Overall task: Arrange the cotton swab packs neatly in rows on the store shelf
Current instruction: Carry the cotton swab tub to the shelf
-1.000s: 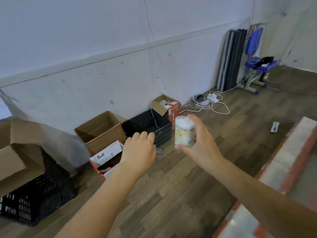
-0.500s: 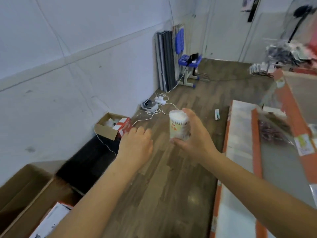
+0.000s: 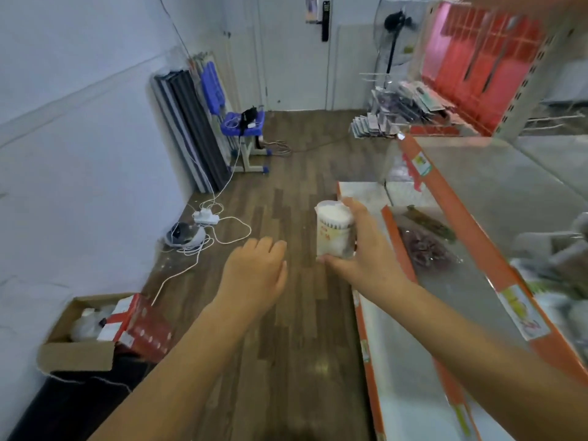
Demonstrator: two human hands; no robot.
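One view only, worn on the head, looking forward and down from above. Both forearms enter from the bottom edge, close to the lens. Beyond the fingertips (image 3: 261,246) of the left hand, wooden floor (image 3: 280,192) and far door (image 3: 292,52). Right of the fingers, shelf (image 3: 477,198) near, blurred. Wide angle, edges curved.

Upright clear swab tub (image 3: 334,232), airborne

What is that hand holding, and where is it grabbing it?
The right hand holds a round clear tub of white cotton swabs by its side wall, fingers on top, thumb underneath. The left hand holds nothing.
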